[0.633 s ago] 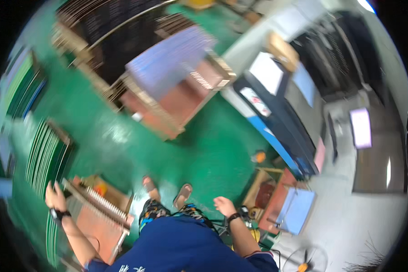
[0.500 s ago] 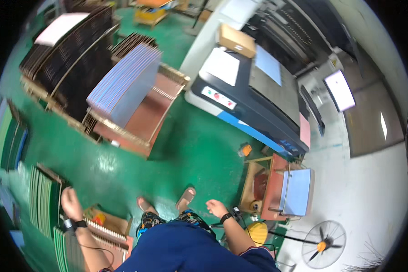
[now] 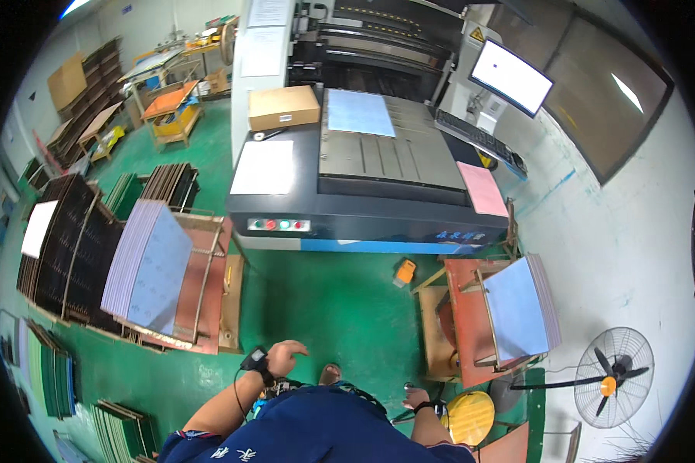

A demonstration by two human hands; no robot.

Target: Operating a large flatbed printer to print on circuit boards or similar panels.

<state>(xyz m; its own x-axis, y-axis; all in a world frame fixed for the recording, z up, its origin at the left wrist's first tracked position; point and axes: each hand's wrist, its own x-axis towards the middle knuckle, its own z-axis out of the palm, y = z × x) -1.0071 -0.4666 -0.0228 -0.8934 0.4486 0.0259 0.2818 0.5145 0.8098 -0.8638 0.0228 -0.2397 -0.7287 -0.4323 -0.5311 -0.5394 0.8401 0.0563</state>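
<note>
My left hand (image 3: 287, 356) hangs in front of my body at waist height, fingers loosely stretched and nothing seen in them. On that wrist is a black strap with a small box-shaped device (image 3: 255, 359) and a thin cable. Lower at my right side is my right hand (image 3: 415, 398), also with a dark wrist strap; its fingers are partly hidden, so their grip is unclear. Ahead stands a large dark machine (image 3: 363, 216) with a button panel. A light blue sheet (image 3: 361, 113) lies on its grey bed, and a white sheet (image 3: 262, 167) on its left part.
Left is a rack (image 3: 201, 285) with upright blue-faced panels (image 3: 162, 266). Another blue panel stack (image 3: 516, 309) leans on a cart at right, near a standing fan (image 3: 608, 386) and yellow round stool (image 3: 469, 417). An orange object (image 3: 405, 272) lies on the green floor. A cardboard box (image 3: 283, 107) sits on the machine.
My view has turned left to right, so the machine now lies straight ahead. My left hand has come from the far left side to in front of my body.
</note>
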